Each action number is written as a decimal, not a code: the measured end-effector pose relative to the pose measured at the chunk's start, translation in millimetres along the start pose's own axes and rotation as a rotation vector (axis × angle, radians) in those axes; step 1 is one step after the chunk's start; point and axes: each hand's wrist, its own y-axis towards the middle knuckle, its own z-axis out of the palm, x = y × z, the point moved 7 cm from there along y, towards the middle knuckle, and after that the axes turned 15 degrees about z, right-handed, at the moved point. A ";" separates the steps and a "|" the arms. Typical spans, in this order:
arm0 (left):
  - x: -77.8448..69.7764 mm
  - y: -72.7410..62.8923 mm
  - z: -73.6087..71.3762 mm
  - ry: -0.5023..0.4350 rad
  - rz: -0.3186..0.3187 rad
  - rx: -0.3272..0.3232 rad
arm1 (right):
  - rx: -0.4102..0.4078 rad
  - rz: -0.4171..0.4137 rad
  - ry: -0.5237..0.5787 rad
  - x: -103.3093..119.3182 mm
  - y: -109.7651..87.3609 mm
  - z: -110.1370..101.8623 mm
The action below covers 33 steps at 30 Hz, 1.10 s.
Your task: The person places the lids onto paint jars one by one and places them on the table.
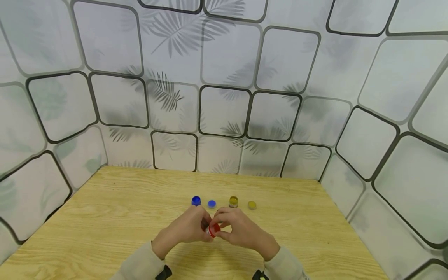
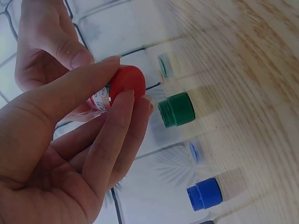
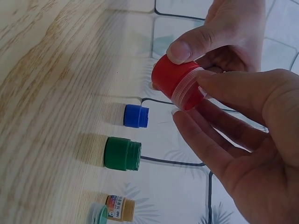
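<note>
In the head view, my left hand [image 1: 187, 227] and right hand [image 1: 241, 231] meet over the near part of the table around a small red paint jar [image 1: 214, 230]. The left fingers and thumb grip its red body [image 3: 168, 77], which is tilted on its side and has a printed label. Thumb and fingers of the right hand pinch the clear ridged lid [image 3: 188, 89] at the jar's end. Just beyond the hands stands an uncapped green paint jar [image 2: 180, 111], mostly covered by the right hand in the head view.
On the wooden table [image 1: 140, 194] an open blue jar [image 1: 196, 200] and an open yellow jar [image 1: 233, 202] stand behind the hands. A blue lid [image 1: 211, 203], a yellow lid [image 1: 252, 205] and a green-tinted lid [image 3: 99, 214] lie beside them. Patterned walls [image 1: 224, 112] enclose the table.
</note>
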 end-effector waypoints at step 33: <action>-0.8 0.9 3.4 0.004 -0.003 0.018 | 0.048 0.203 0.118 -14.9 5.3 6.2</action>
